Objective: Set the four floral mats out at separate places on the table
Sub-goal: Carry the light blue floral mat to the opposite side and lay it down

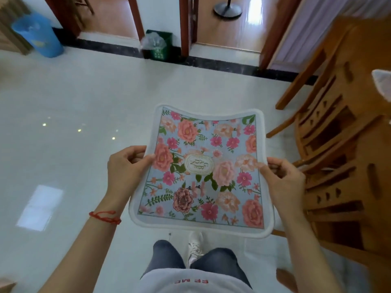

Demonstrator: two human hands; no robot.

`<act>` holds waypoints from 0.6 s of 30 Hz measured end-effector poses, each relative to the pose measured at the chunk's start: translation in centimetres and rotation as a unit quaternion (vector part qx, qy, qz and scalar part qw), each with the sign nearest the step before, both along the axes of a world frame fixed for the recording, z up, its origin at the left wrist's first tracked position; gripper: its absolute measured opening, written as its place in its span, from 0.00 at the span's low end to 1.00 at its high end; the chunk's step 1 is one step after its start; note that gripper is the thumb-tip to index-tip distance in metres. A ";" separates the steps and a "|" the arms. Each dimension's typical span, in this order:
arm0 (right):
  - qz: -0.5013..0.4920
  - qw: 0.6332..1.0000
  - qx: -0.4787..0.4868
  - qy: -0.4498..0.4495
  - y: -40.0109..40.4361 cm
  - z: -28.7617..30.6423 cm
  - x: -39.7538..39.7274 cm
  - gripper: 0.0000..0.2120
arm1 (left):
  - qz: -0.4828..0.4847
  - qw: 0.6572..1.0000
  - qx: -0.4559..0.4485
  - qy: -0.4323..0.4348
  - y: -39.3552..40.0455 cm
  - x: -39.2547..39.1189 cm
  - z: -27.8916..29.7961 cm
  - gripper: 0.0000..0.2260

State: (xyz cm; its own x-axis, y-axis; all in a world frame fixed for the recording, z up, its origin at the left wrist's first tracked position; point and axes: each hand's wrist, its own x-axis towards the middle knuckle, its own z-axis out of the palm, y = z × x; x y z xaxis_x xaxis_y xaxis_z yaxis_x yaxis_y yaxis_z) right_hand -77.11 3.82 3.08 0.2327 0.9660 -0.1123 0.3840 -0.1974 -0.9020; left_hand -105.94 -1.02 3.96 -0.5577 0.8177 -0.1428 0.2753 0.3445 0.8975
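Observation:
A floral mat (203, 168) with pink and peach flowers on pale blue, a white border and a small oval label in the middle, hangs flat in the air above the floor. My left hand (124, 166) pinches its left edge with thumb on top. My right hand (283, 176) pinches its right edge the same way. Whether more mats lie under this one cannot be told. A corner of another mat (383, 83) shows at the right edge on the wooden table (359, 49).
Wooden chairs (338, 161) stand close on my right, beside the table. White tiled floor (74, 123) spreads to the left and ahead. A green bin (157, 44) and a blue bin (38, 34) stand by the far wall. My legs and a shoe (195, 246) are below the mat.

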 end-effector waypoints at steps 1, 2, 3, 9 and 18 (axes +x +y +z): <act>-0.005 1.000 0.002 0.001 1.1 0.1 0.2 0.07 | -0.010 1.000 0.002 0.001 1.5 0.1 0.1 0.06; -0.010 1.000 0.003 0.003 2.3 0.2 0.3 0.07 | -0.020 1.000 0.002 0.004 3.0 0.2 0.1 0.06; -0.016 1.000 0.002 0.005 3.3 0.2 0.4 0.07 | -0.029 1.000 0.003 0.006 4.4 0.2 0.2 0.06; -0.044 0.999 -0.009 0.015 10.8 0.1 -0.5 0.04 | -0.075 0.997 0.013 0.013 14.0 -1.1 -0.2 0.05; -0.093 0.996 0.008 0.006 25.1 1.0 -3.8 0.08 | -0.133 0.991 0.027 0.017 31.4 -4.4 -0.3 0.07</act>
State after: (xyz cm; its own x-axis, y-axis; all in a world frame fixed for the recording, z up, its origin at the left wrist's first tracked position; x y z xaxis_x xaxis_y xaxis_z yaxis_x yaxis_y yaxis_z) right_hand -80.92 28.95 4.06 0.4074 0.9077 -0.1010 0.3316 -0.2501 -0.9097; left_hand -110.32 30.37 3.67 -0.3261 0.9419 -0.0803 0.3795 0.2082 0.9014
